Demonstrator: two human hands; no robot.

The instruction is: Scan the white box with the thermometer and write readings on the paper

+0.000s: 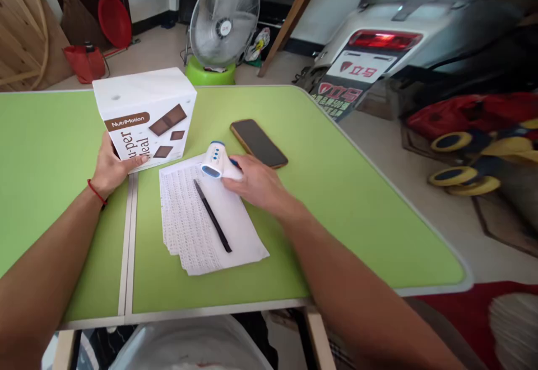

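Note:
My left hand (111, 165) grips the lower left corner of a white NutriMotion box (145, 118), thumb across its printed front. The box stands tilted on the green table and has brown bar pictures on it. In my right hand (260, 182) is a white and blue infrared thermometer (215, 160), held by its handle just above the papers. Those sheets of paper (189, 224) carry dense rows of writing. A black pen (212, 216) lies across them. Beyond my right hand a dark smartphone (259, 143) rests face up on the table.
The green folding table (357, 230) has a pale rim and a seam left of the papers. Behind it a fan (225, 22) stands on a green stool (210, 73). A parked scooter (386, 39) is at the right, and a red basin (114, 21) at the back left.

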